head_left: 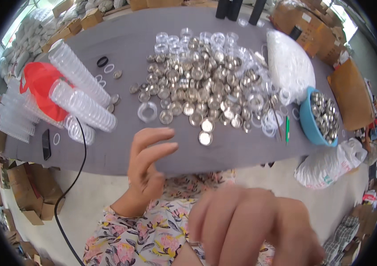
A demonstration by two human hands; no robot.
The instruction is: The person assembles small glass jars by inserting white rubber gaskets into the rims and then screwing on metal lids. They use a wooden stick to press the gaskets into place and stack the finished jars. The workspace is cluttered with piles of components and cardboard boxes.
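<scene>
- Grey table spans the background, with stacked boxes and sacks around its far rim; stacks of clear plastic cups lie on it, out to the left of the left hand and leaning away from the person, beside a red bag.
- Black cable curves down between those stacks and the left hand.
- Left hand hangs at the near edge of the table, fingers bent and reaching rightward, thumb apart from them; nothing shows in its grasp, so it looks released.
- Clear ring lies straight ahead of the left hand, just beyond its fingers.
- Two round metal caps lie ahead and to the right of the left fingertips, near them and apart from the fingers. Being round, neither has a long axis; the pair lines up pointing away from the person. The left hand is the nearer one.
- Heap of metal caps spreads beyond that pair.
- Right hand is blurred, close to the camera, its fingers folded; whether it holds anything, I cannot tell.
- White rings, a green pen and a blue bowl of caps lie ahead and rightward of it.
</scene>
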